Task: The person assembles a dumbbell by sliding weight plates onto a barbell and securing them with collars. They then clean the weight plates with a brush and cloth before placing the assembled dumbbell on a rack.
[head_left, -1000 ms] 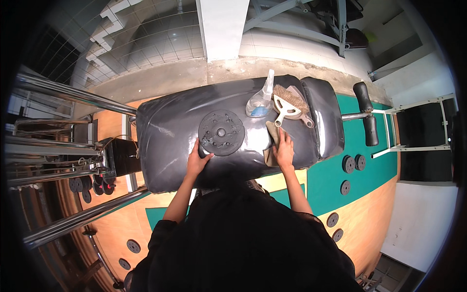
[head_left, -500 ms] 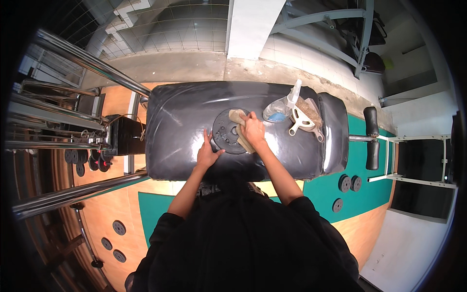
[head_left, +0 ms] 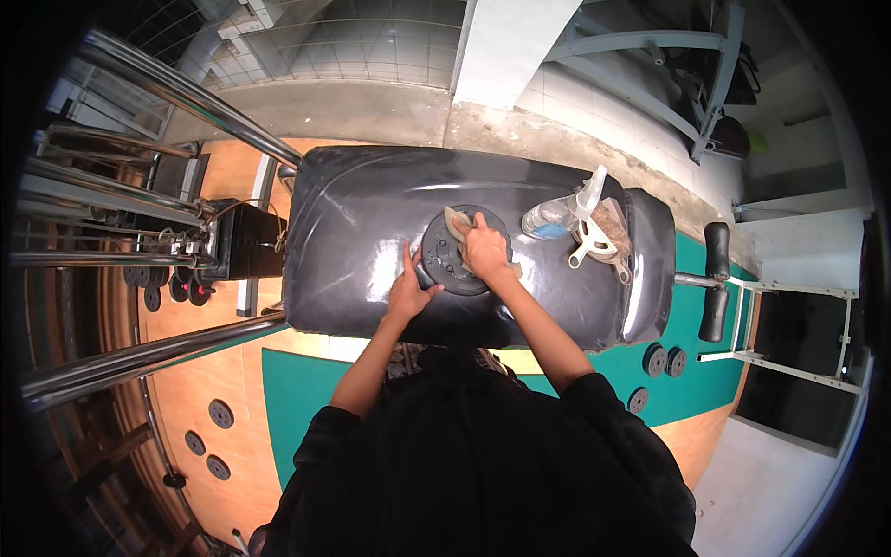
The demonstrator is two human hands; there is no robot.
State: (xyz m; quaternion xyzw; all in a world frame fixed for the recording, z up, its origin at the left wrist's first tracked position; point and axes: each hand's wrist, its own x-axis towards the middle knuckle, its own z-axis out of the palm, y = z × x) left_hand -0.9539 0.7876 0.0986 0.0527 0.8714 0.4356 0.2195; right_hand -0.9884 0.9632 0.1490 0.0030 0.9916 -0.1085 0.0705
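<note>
A round dark grey weight plate (head_left: 447,269) lies flat on a black padded bench (head_left: 362,200). My right hand (head_left: 486,251) presses a beige cloth (head_left: 454,221) onto the plate's upper face; part of the cloth is hidden beneath the hand. At the plate's left rim is my left hand (head_left: 408,290), its fingers stretched and thumb spread, touching the edge. To the right on the bench stands a clear spray bottle (head_left: 549,221) with blue liquid and a white nozzle. Beside it lies a white-handled brush (head_left: 594,243) with brown bristles.
Chrome bars (head_left: 186,88) and a black weight stack (head_left: 243,239) flank the bench's left end. Foam rollers (head_left: 716,251) stick out at its right. Loose weight plates (head_left: 655,360) rest on the green mat (head_left: 705,390), others (head_left: 220,414) on the wooden floor. A barbell (head_left: 160,427) lies farther left.
My right hand has shifted the cloth across the plate, which covers less of its upper part now. The left hand stays at the rim. The whole view has moved and turned slightly.
</note>
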